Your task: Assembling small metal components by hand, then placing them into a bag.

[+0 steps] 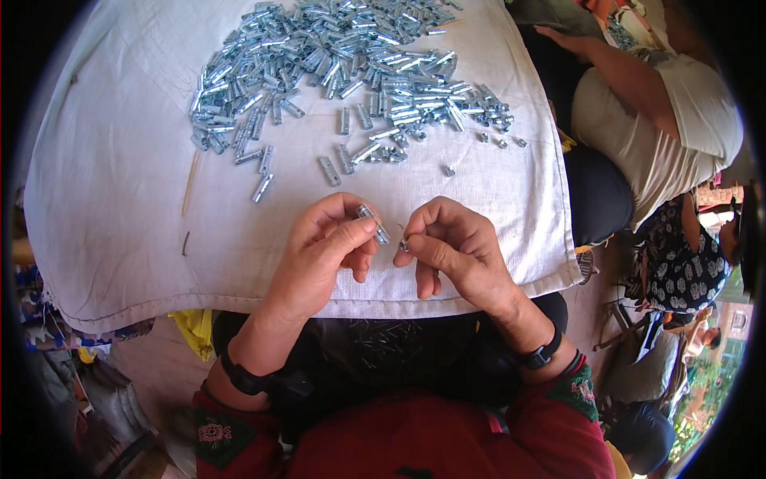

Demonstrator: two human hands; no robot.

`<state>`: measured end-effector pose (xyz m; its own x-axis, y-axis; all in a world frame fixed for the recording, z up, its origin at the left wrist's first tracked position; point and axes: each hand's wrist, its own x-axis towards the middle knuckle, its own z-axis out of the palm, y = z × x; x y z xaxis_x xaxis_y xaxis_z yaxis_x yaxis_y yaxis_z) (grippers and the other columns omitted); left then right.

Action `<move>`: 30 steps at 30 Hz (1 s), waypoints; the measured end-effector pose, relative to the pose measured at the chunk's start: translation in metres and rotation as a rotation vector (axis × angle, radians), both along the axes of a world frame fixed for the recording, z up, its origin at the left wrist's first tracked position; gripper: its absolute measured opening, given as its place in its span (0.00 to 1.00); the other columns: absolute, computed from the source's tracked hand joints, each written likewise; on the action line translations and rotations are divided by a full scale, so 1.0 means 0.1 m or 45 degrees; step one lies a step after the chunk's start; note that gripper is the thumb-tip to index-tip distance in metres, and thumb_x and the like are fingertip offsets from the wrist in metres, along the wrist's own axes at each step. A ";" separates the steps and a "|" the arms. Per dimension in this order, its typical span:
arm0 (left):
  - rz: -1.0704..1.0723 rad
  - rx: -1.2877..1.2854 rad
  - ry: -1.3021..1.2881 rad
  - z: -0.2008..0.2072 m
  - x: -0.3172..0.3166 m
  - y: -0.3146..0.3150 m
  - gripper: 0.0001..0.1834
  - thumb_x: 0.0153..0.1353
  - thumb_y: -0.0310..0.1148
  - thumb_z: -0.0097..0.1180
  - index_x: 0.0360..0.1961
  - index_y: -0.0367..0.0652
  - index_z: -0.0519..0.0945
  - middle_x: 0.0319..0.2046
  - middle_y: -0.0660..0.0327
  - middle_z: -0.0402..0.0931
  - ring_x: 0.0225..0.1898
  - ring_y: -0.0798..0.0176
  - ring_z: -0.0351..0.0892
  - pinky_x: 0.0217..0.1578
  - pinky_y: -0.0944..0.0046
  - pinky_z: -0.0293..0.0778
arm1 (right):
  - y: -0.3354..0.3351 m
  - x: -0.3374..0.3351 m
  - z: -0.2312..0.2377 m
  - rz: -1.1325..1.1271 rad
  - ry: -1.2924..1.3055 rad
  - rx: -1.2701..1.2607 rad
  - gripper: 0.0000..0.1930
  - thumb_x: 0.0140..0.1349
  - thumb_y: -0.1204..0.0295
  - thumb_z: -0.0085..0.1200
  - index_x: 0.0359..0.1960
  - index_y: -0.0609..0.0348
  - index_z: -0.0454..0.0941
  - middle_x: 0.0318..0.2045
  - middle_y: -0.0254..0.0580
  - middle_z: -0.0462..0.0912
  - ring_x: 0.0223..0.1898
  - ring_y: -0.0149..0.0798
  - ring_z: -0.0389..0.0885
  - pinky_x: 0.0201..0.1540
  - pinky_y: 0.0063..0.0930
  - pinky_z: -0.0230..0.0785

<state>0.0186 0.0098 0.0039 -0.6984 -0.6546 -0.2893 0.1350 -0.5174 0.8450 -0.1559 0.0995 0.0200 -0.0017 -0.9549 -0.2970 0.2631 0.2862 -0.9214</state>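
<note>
My left hand (323, 247) pinches a short silvery metal sleeve (373, 223) between thumb and forefinger, tilted down to the right. My right hand (451, 243) is closed on a small metal piece (404, 244) held at its fingertips, just right of the sleeve's lower end. Both hands hover over the near edge of a white cloth (120, 199) spread on a table. A large heap of similar silvery sleeves (335, 64) lies on the far part of the cloth, with a few loose ones (329, 170) closer to my hands.
A thin wooden stick (189, 184) lies on the cloth at the left. A dark tray of small dark pins (383, 339) rests on my lap. Another person in a pale shirt (662, 120) sits at the right. Clutter lies on the floor at the lower left.
</note>
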 end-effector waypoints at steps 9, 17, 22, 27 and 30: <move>-0.040 -0.006 0.008 0.01 -0.03 0.03 0.07 0.60 0.29 0.48 0.37 0.37 0.73 0.23 0.62 0.75 0.21 0.72 0.73 0.21 0.73 0.71 | -0.02 0.04 -0.02 -0.028 -0.108 0.007 0.07 0.64 0.73 0.48 0.38 0.63 0.67 0.25 0.43 0.79 0.15 0.26 0.75 0.15 0.14 0.63; -0.106 -0.117 0.038 0.03 -0.01 0.09 0.12 0.63 0.29 0.47 0.43 0.33 0.75 0.24 0.60 0.76 0.22 0.73 0.74 0.23 0.73 0.74 | -0.02 0.02 -0.08 -0.095 -0.190 -0.024 0.06 0.64 0.73 0.47 0.35 0.64 0.68 0.23 0.43 0.78 0.12 0.25 0.70 0.13 0.14 0.61; -0.031 -0.258 0.013 0.07 -0.04 0.18 0.13 0.65 0.31 0.47 0.45 0.33 0.74 0.24 0.61 0.76 0.23 0.73 0.74 0.25 0.74 0.73 | -0.03 0.03 -0.07 -0.161 -0.263 0.004 0.06 0.64 0.73 0.47 0.35 0.65 0.67 0.22 0.42 0.78 0.10 0.24 0.68 0.12 0.14 0.59; -0.008 -0.297 0.030 0.05 -0.05 0.21 0.13 0.66 0.31 0.46 0.45 0.33 0.73 0.25 0.61 0.76 0.24 0.73 0.75 0.25 0.74 0.73 | -0.02 0.07 -0.06 -0.176 -0.192 -0.039 0.08 0.64 0.71 0.49 0.34 0.64 0.67 0.21 0.40 0.77 0.10 0.23 0.67 0.11 0.14 0.57; 0.019 -0.274 0.077 0.02 -0.04 0.24 0.13 0.66 0.32 0.45 0.46 0.33 0.73 0.25 0.61 0.75 0.24 0.73 0.74 0.25 0.74 0.72 | -0.03 0.07 -0.11 -0.162 -0.308 -0.023 0.09 0.63 0.69 0.51 0.34 0.62 0.68 0.19 0.39 0.76 0.09 0.22 0.64 0.10 0.13 0.54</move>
<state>0.0141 0.0340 0.0054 -0.7002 -0.7070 -0.0998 0.1950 -0.3238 0.9258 -0.1490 0.0967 0.0094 -0.0532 -0.9567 -0.2862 0.5093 0.2205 -0.8319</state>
